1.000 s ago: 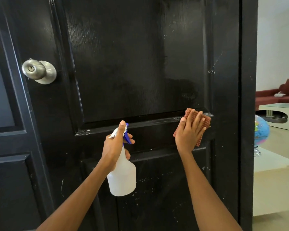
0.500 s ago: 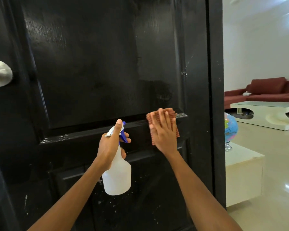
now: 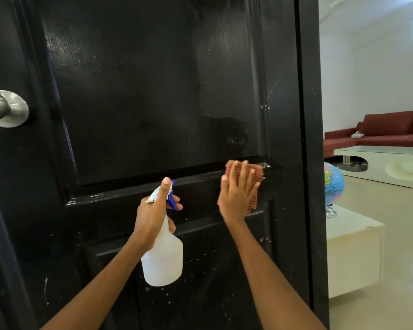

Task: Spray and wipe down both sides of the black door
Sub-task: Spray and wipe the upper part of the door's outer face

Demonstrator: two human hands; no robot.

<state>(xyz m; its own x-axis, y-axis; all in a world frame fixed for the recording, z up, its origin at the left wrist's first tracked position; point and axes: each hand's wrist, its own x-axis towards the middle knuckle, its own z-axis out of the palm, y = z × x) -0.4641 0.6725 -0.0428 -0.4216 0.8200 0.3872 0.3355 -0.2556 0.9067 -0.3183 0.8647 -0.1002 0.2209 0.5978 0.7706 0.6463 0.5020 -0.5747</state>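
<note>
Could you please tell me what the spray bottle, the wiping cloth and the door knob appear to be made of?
Spray bottle: likely plastic, milky translucent body, blue-and-white trigger. Cloth: woven or ribbed fabric, reddish-brown, visible ridges. Door knob: metal, brushed satin silver with soft reflections.

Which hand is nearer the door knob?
Left. The left hand grips the spray bottle near the door's middle, right of and below the door knob. The right hand presses the cloth farther right, near the door's edge.
</note>
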